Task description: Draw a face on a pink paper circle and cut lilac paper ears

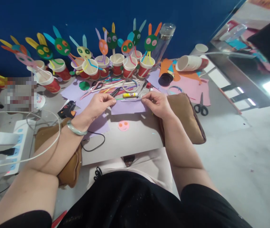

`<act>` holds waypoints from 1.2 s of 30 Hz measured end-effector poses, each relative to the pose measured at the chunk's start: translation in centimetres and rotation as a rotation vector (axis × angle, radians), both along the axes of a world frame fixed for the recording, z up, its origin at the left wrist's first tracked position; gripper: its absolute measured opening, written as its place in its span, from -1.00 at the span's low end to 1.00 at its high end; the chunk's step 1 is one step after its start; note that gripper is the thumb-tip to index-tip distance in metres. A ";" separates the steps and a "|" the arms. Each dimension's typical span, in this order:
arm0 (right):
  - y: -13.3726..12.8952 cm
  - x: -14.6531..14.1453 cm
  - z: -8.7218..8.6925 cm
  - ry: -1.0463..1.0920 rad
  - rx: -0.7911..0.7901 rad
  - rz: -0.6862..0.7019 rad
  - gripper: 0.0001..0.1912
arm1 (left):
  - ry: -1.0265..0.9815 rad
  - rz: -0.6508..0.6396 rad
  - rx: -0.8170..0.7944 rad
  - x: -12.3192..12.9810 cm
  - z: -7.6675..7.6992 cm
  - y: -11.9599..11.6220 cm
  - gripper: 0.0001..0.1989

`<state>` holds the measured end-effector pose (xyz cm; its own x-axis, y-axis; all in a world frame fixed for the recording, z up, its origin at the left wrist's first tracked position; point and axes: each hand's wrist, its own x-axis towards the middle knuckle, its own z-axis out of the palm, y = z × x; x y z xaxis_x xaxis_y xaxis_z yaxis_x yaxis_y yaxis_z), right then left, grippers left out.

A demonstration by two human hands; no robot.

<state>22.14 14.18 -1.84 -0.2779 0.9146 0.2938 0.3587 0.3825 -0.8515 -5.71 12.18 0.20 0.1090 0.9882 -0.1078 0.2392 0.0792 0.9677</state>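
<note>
My left hand [101,104] and my right hand [158,103] are both closed in a pinch, one at each end of a lilac sheet of paper [129,108] stretched between them. Just behind its upper edge lie a yellow glue stick [129,95] and a roll of clear tape [130,85]. A pink paper face [123,126] with orange eyes rests on the table below the sheet. To the left of my left hand is a black glue gun [66,109]. My forearms lie over brown cushions [184,117].
Several red paper cups [146,67] with paper animal heads stand along the blue wall. Black scissors [201,106] lie at the right table edge, near a stack of cups [192,63] on its side. A power strip [21,145] and a looping white cable are at the left.
</note>
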 end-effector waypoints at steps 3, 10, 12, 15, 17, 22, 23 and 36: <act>-0.1 0.0 0.0 0.007 -0.011 0.003 -0.82 | -0.029 -0.008 0.002 -0.1 -0.3 0.2 -0.75; -0.7 -1.2 -0.4 -0.042 0.000 0.097 -0.83 | 0.051 -0.150 0.001 0.2 -0.3 0.1 -0.62; -0.9 -1.6 -0.4 -0.046 0.005 0.118 -0.84 | 0.097 -0.222 0.014 0.3 -0.1 -0.2 -0.66; -1.0 -1.9 -0.3 -0.056 -0.025 0.168 -0.87 | 0.112 -0.270 0.032 0.5 -0.1 -0.6 -0.67; -1.2 -2.0 -0.1 -0.076 -0.066 0.225 -0.87 | 0.141 -0.285 0.041 0.7 -0.1 -0.8 -0.69; -2.2 -2.6 0.4 -0.126 -0.122 0.336 -0.79 | 0.222 -0.393 0.067 1.4 0.0 -1.3 -0.75; -2.4 -2.9 0.4 -0.140 -0.129 0.351 -0.78 | 0.233 -0.412 0.075 1.5 0.0 -1.5 -0.75; -1.8 -2.5 0.3 -0.177 -0.171 0.351 -0.82 | 0.306 -0.385 0.159 1.3 0.1 -1.5 -0.75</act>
